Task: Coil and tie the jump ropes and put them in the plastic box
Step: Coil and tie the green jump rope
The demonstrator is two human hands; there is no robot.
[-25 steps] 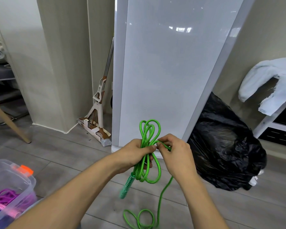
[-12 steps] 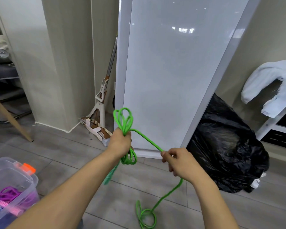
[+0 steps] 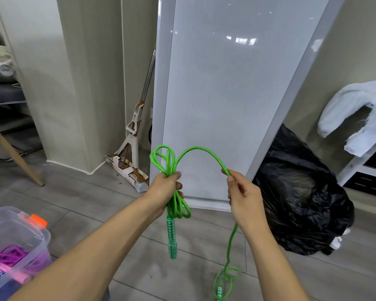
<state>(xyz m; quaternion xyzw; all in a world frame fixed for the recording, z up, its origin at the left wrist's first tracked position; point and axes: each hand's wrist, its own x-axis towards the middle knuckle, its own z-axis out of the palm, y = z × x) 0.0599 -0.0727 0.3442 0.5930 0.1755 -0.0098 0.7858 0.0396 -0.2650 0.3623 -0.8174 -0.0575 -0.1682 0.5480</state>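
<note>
The clear plastic box with an orange latch (image 3: 20, 240) is cut off by the left and bottom edges. The purple coiled rope (image 3: 8, 256) inside blurs behind its wall. The left hand (image 3: 164, 190) hides the gathered middle of the green braided jump rope (image 3: 201, 149). The rope's second green handle (image 3: 219, 294) runs off the bottom edge.

Both bare forearms extended forward, left hand (image 3: 164, 193) fisted closed, right hand (image 3: 244, 197) raised alongside, thumb and fingers pinched together

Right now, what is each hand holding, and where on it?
Both hold the green jump rope: left hand grips the coiled loops mid-bundle; right hand pinches the loose strand.
</note>
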